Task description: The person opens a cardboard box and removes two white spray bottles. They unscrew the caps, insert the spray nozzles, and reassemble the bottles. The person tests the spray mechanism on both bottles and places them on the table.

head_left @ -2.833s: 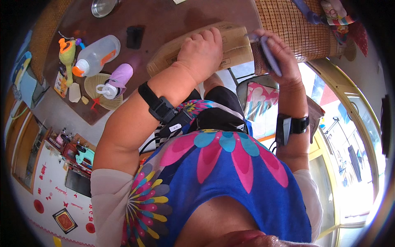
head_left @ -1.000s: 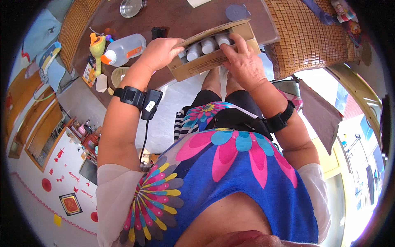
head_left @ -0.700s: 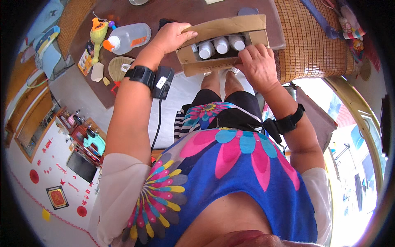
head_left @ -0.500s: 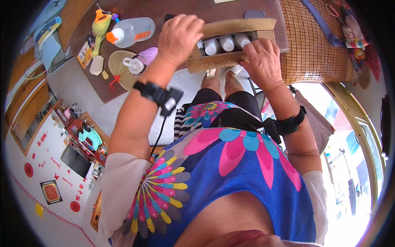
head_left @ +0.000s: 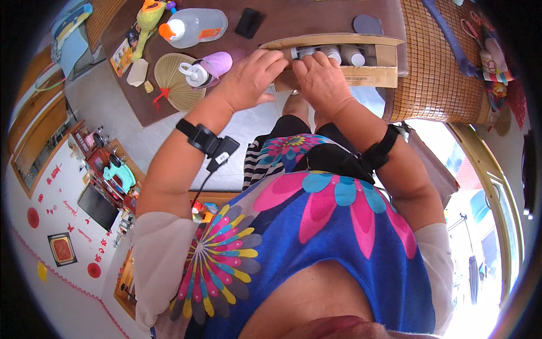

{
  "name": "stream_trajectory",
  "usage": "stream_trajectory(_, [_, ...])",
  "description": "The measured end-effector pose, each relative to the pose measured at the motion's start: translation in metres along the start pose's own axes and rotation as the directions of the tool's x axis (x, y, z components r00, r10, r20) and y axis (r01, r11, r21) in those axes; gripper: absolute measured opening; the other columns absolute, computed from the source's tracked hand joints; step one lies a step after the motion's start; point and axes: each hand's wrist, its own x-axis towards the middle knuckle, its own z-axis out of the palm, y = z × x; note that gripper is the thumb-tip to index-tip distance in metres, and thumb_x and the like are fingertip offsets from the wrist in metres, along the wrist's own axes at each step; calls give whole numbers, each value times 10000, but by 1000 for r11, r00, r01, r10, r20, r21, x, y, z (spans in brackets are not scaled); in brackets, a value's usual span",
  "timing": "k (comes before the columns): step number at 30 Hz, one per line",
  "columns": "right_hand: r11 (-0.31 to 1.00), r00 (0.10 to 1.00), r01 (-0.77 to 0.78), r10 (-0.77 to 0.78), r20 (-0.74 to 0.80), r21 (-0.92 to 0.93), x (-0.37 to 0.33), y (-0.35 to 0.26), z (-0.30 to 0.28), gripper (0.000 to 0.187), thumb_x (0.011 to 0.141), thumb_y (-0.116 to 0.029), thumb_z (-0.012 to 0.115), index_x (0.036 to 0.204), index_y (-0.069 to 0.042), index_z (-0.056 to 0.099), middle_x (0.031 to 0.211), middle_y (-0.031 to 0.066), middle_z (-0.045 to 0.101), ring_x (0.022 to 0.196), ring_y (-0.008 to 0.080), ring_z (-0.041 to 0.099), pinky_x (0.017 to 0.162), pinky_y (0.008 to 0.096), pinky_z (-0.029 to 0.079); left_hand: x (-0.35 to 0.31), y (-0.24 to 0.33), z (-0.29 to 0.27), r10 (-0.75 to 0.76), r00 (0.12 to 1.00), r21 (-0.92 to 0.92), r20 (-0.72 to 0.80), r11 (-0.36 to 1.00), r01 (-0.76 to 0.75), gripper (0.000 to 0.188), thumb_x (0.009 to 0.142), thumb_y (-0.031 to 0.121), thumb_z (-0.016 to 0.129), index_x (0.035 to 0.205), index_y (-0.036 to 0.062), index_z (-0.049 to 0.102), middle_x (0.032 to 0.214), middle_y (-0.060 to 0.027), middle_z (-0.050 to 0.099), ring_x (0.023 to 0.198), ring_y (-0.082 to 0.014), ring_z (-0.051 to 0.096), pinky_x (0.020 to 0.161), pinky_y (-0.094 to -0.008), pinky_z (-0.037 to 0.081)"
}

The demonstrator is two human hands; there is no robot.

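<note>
Two bare hands at the left end of an open box of bottles

A person, seen from above, works at a long cardboard box (head_left: 372, 77) at the near right-hand part of a brown desk (head_left: 305, 21). Its long far flap stands raised, and a row of white-capped bottles (head_left: 354, 56) shows inside. Whether the box rests on the desk or partly overhangs its near edge cannot be told.

The right hand (head_left: 324, 85) has its fingers curled over the near edge, toward the bottles at the left; what they grip is hidden. The left hand (head_left: 250, 79) is close beside it at the box's left end, fingertips bent inward, thumb free; its contact is unclear. The two look nearly together.

The step in hand seems to be dealing with that end of the opened box, flap or bottles. The next move would call for one hand steadying the cardboard while the other gets a clean grip between the close-set caps.

To the left lie a lavender bottle (head_left: 218, 64) and a woven fan (head_left: 169, 73).
</note>
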Motion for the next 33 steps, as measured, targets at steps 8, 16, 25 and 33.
stream_trajectory(8, [993,999,32,-29,-34,110,-6,1,-2,235,786,-230,703,947,-129,565,926,36,615,949,255,604,769,394,493,-2,17,31,-174,980,30,-93,984,177,425,608,203,868,926,104,606,1023,-66,588,1050,-287,568,882,-406,494])
stream_trajectory(16, [997,996,58,-55,-66,44,-16,-4,1,201,801,-245,639,954,-138,563,914,20,598,919,233,588,739,383,459,-8,17,36,-178,980,-117,-93,979,166,421,626,185,849,964,92,616,1035,-72,584,1038,-291,578,888,-412,514])
stream_trajectory(25, [994,980,96,-86,-181,46,-14,4,4,277,785,-238,690,1018,-136,580,980,7,599,979,220,580,808,382,463,22,19,13,-132,991,-6,-34,991,132,728,655,161,865,1311,104,555,1207,-46,572,1092,-294,639,861,-418,572])
stream_trajectory(33, [973,991,62,-34,-126,223,-12,36,-8,308,784,-182,733,1068,-106,643,975,83,641,966,298,624,836,400,530,8,21,16,-104,988,85,-117,990,115,467,583,209,878,966,108,631,1049,-45,555,1048,-251,614,824,-357,583])
